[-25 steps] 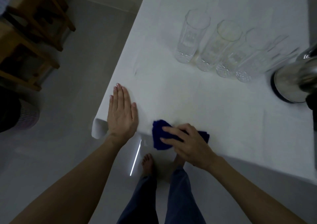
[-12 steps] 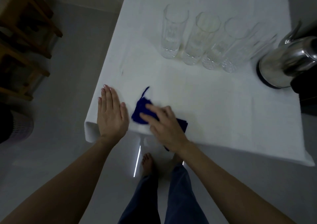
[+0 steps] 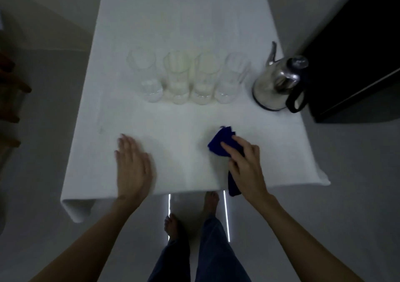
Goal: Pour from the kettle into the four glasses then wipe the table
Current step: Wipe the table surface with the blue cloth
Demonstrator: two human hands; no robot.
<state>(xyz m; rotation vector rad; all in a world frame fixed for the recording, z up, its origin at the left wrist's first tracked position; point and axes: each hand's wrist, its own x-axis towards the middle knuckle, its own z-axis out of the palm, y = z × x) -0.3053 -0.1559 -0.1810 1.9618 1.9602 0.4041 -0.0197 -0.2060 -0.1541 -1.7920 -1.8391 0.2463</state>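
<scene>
Right hand (image 3: 244, 165) presses the soft, limp cloth (image 3: 223, 143) near the desk's (image 3: 184, 119) front edge; left hand (image 3: 133, 167) lies flat, released.

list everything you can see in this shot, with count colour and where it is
glasses: four, clear, in a row across the middle of the table
kettle: one, shiny steel with a black handle, right of the glasses, spout pointing away
cloth: one, dark blue, on the near right part of the table, one end hanging over the near edge
table: one, covered in white
dark cabinet: one, black, right of the table
wooden furniture: brown, only partly in view at the left edge
left hand: flat on the table, near left, fingers spread
right hand: pressing on the cloth
legs and bare feet: two, dark blue trousers, below the table edge
</scene>
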